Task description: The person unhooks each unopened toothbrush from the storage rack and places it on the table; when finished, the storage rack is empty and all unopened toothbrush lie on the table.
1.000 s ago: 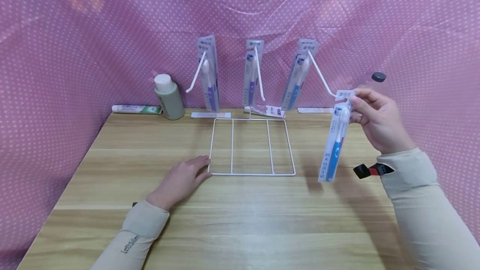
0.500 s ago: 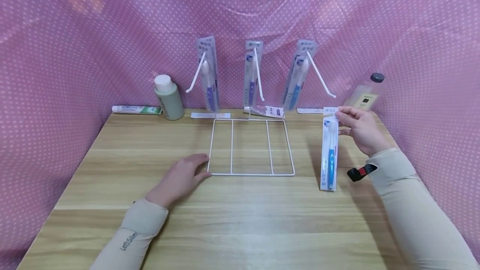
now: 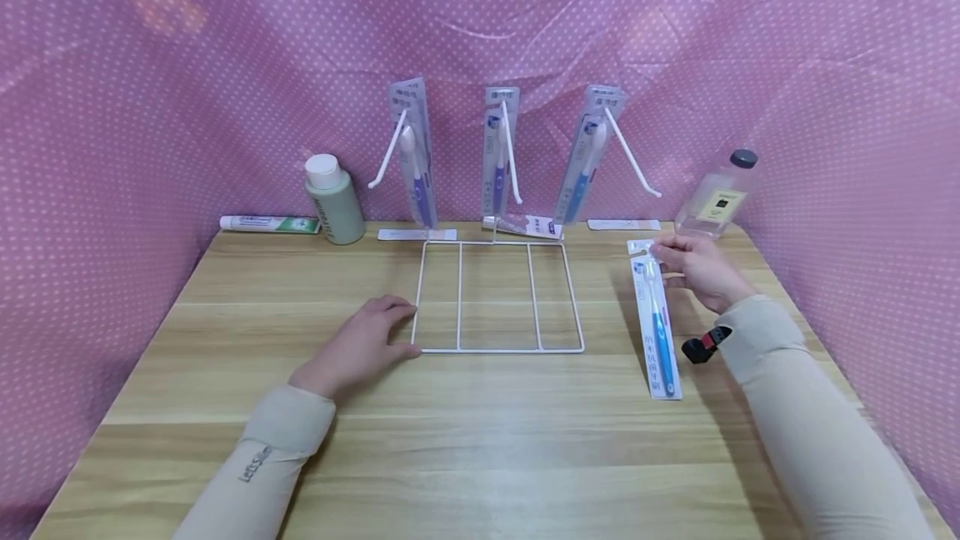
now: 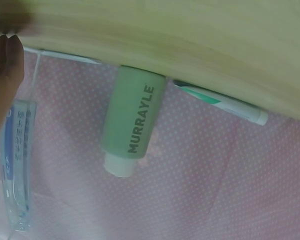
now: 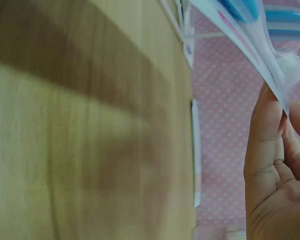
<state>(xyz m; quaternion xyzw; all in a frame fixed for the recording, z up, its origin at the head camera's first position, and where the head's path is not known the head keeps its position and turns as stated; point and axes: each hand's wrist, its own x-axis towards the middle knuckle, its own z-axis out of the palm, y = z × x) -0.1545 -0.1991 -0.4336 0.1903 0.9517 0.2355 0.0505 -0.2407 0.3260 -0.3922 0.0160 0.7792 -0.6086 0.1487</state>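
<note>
We see the packaged toothbrush (image 3: 656,325) brought down since a second ago: then it hung upright in the air from the right hand (image 3: 697,270) near the right hook; now it lies almost flat on the wooden table (image 3: 480,440), right of the white wire rack (image 3: 497,296), its near end on the wood and its far end pinched between the right hand's thumb and fingers. The left hand (image 3: 360,346) has stayed put, resting flat with relaxed fingers on the table, fingertips touching the rack's near left corner.

We count three hooks on the rack, each carrying toothbrush packs (image 3: 501,152), two with purple brushes and one with blue; two bottles, a green bottle (image 3: 332,201) at far left and a clear bottle (image 3: 718,195) at far right; and one toothpaste tube (image 3: 266,224) beside the green bottle.

The pack in hand is a long, narrow clear blister on a white card, holding a brush with a blue handle and white head.
</note>
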